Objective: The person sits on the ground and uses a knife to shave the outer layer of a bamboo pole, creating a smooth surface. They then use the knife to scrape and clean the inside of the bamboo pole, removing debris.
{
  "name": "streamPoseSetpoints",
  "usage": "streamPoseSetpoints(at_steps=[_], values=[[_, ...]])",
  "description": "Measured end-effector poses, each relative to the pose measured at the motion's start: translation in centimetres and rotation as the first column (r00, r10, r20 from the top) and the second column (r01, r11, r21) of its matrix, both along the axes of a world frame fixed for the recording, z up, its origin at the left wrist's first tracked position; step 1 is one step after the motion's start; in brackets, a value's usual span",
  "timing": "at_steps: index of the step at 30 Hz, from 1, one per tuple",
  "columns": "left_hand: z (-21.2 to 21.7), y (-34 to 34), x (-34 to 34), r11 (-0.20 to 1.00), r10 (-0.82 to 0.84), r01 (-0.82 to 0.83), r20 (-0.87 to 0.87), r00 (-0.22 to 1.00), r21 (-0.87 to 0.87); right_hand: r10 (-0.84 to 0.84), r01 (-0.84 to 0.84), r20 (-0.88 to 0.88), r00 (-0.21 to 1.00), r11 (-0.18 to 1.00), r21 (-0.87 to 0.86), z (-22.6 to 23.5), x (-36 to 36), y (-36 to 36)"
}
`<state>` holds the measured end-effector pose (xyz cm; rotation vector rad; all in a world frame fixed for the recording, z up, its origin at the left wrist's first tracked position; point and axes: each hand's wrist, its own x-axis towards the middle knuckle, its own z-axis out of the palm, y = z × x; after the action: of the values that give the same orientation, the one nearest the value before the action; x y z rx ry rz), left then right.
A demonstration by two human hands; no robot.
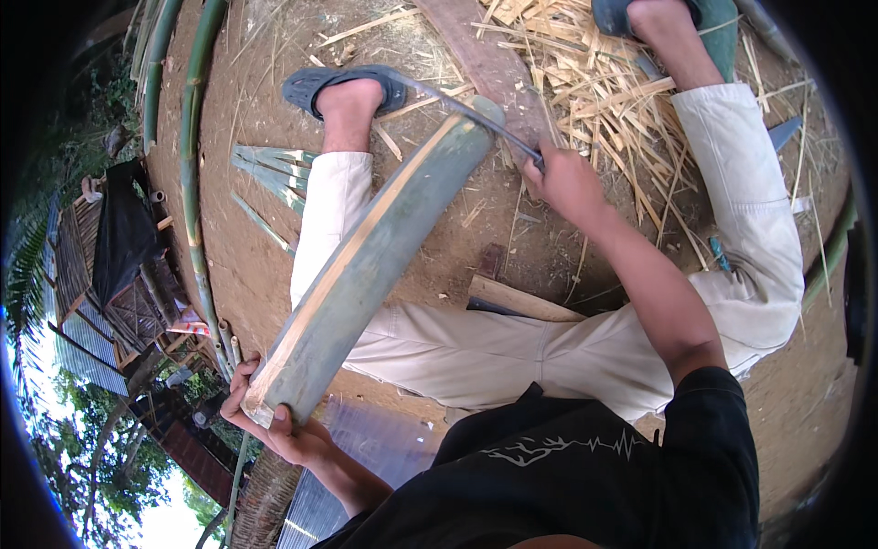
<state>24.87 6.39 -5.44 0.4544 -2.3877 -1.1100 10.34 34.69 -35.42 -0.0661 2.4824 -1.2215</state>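
Note:
A thick green bamboo section slants from lower left to upper right over my left leg, with a pale strip bared along its length. My left hand is closed around its near end, fingers on one side and thumb on the other. In my right hand is the grip of a long, narrow knife, seen nearly edge-on. Its dark blade lies across the bamboo's far end, pointing to the upper left. Whether the edge has cut into the bamboo I cannot tell.
Pale bamboo shavings are heaped at the upper right beside a flat wooden plank. Split green pieces lie left of my sandalled foot. Long bamboo poles line the left side. A wooden block sits between my legs.

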Motion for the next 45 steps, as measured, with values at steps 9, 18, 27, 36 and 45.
streamPoseSetpoints(at_steps=[9,18,27,36,45], values=[[-0.5,0.0,0.4,0.999,-0.032,0.031,-0.019,0.999,-0.031,-0.013,0.016,-0.063,0.998,0.998,0.054,0.1,0.0,0.5],[-0.9,0.3,1.2,0.999,-0.042,0.041,-0.043,0.998,-0.024,0.030,-0.029,-0.016,0.999,0.998,0.047,-0.4,0.4,0.6],[-1.6,-0.7,2.3,0.985,-0.138,0.137,-0.004,0.990,-0.103,0.006,-0.003,-0.100,0.995,0.999,0.035,2.0,1.1,0.8],[0.3,2.3,2.0,0.989,0.022,-0.015,0.039,0.999,-0.148,-0.099,0.093,-0.066,0.993,0.992,-0.090,0.9,2.0,2.3],[3.6,1.2,-1.5,0.956,0.185,-0.195,0.064,0.981,0.221,-0.061,0.045,-0.137,0.989,0.993,-0.113,4.0,2.4,5.3]])
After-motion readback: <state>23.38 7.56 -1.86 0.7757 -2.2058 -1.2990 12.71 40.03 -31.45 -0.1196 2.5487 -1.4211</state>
